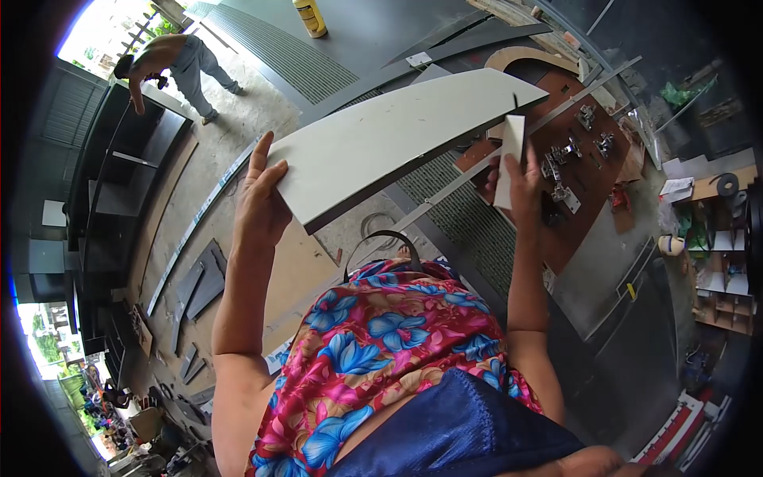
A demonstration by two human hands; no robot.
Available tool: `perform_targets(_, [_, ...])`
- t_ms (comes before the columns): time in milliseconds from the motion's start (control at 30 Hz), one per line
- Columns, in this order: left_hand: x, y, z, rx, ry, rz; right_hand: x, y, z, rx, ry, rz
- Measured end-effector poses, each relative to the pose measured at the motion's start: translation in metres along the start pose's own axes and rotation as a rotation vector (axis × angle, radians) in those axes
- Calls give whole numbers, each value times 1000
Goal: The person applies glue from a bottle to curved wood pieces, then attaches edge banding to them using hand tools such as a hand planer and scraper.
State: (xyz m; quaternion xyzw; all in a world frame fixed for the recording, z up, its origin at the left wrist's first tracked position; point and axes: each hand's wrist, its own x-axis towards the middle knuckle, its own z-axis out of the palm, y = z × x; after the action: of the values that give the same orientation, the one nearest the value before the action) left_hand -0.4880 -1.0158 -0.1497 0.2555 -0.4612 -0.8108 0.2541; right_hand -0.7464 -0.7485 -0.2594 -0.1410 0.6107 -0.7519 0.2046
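A long white board (405, 119) with a dark edge is tilted in front of me. My left hand (268, 195) grips its left end, thumb on top and fingers at the side. My right hand (520, 183) is closed around a small flat white block (509, 159), held upright beside the board's right end. A thin black strip curls up at that end. Below the board, a curved dark band (389, 234) arches in front of my floral clothing; where its ends lead is hidden.
Several metal hinges (563, 155) lie on a reddish-brown panel (580, 215) at right. A yellow bottle (310, 17) stands on a dark surface at the top. Dark offcuts (203, 278) lie at left. Another person (179, 63) bends over a dark cabinet (163, 131).
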Motion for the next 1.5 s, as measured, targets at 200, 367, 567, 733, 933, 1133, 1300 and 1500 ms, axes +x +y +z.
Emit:
perform_targets(200, [0,-8,-5,-46,-8,-24,-104,-17,68,-108,-310,-40])
perform_targets(367, [-4,-6,3,-34,-52,-9,-120,-27,71,-146,-400,-92])
perform_targets(567, [-8,-3,10,-3,-92,27,-142,-36,75,-155,-479,-50])
perform_targets(733, [-13,-1,17,43,-92,38,-130,-41,54,-118,-360,83])
perform_targets(933, [-18,0,28,102,-87,91,-154,-60,50,-206,-578,38])
perform_targets(1133, [-21,3,32,202,-124,126,-137,-61,40,-257,-367,194])
perform_targets(1300, [-17,1,23,181,-130,147,-151,-70,41,-247,-571,175])
perform_targets(1500, [-19,1,25,187,-124,151,-147,-72,49,-374,-494,198])
